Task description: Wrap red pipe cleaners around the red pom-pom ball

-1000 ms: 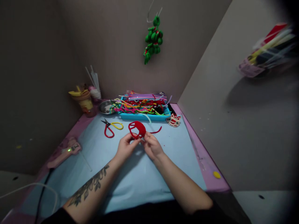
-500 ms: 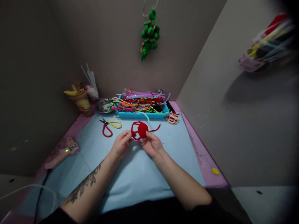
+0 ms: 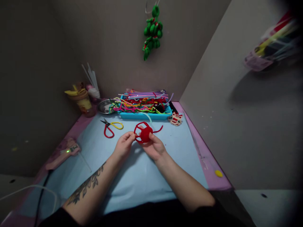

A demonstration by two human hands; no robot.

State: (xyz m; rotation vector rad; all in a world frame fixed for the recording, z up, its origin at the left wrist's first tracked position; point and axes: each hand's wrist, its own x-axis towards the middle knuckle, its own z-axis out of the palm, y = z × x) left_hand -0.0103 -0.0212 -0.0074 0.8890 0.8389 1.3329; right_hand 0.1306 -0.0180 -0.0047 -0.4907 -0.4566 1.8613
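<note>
A red pipe-cleaner piece (image 3: 146, 134) is held in the air between both hands over the blue sheet. It has a dense round part on the right, an open spoked frame on the left, and a loose tail pointing right. My left hand (image 3: 125, 142) pinches the left edge of the frame. With thumb on the dense part and fingers underneath, my right hand (image 3: 155, 147) grips the other side. Scissors (image 3: 109, 126) with one red and one yellow handle lie spread to the left of the hands.
Behind stands a blue tray (image 3: 145, 116) full of colourful pipe cleaners, beside a metal dish (image 3: 101, 107) and a white-and-red figure (image 3: 175, 119). At left lies a pink glue gun (image 3: 65, 154) with a lit green light. Green ornament (image 3: 153, 31) hangs on the back wall.
The red piece has turned slightly in the hands and its spoked frame looks rounder and more open. Both hands keep their hold.
</note>
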